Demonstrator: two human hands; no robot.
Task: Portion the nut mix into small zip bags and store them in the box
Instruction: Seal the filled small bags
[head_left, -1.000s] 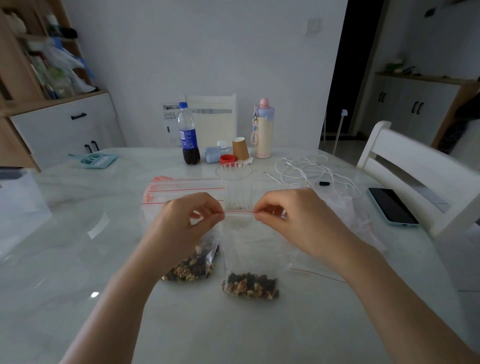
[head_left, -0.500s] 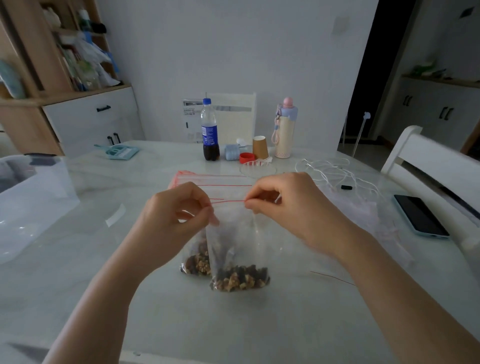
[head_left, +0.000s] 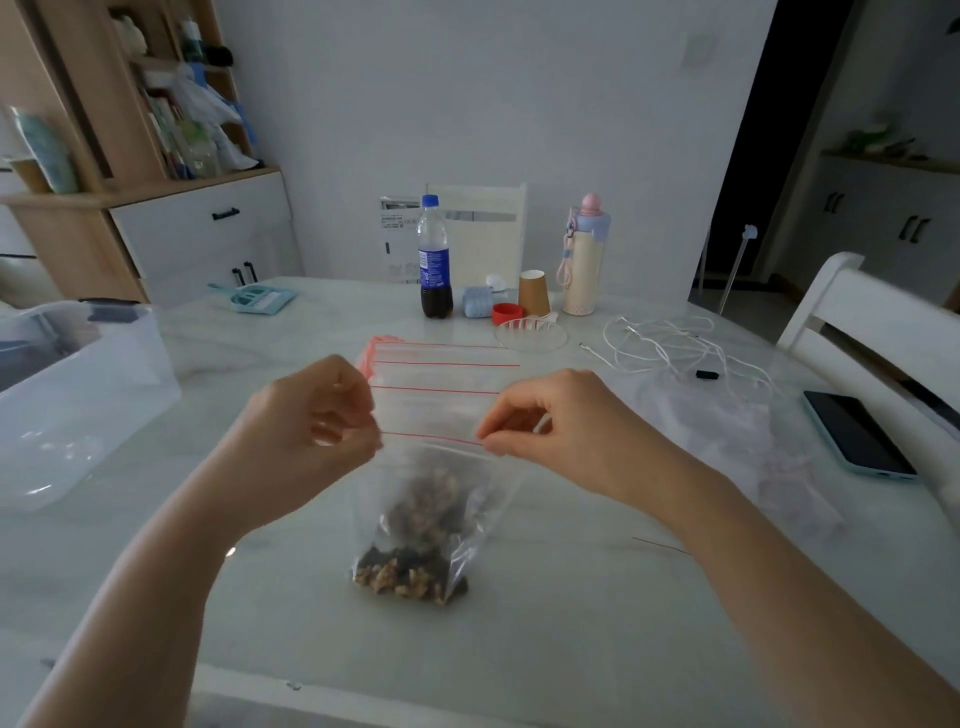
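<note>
- While pinched at both ends of its red seal line, small zip bag (head_left: 431, 499) hanging upright between the hands, nut mix (head_left: 408, 577) gathered at its bottom, resting on or just above the table (head_left: 571, 623); contact there not clear
- Left hand (head_left: 317, 415) curled, thumb and forefinger pinching the left end of the seal
- Right hand (head_left: 550, 421) likewise curled, fingertips pinching the right end of the same seal
- Hands apart, the seal stretched straight between them
- Behind the held bag, seen through its clear plastic, a second bag of nuts (head_left: 431, 499) lying on the table; edges hard to tell
- Farther back, stack of empty zip bags (head_left: 441, 374) lying flat, red lines showing
- Clear storage box (head_left: 78, 395) at the left edge of the table, well apart from the bag, dark latch at its rim
- At the far side: cola bottle (head_left: 435, 257), paper cup (head_left: 534, 293), red cap (head_left: 507, 314), pale flask (head_left: 584, 260) with pink top, standing near one another
- Clear round dish (head_left: 531, 335) just in front of the cup
- White cables (head_left: 675, 343) tangled to the right, phone (head_left: 857, 434) face up beyond them near the table's right edge
- Teal dustpan with brush (head_left: 257, 299) at far left
- White chair (head_left: 872, 332) beside the right edge
</note>
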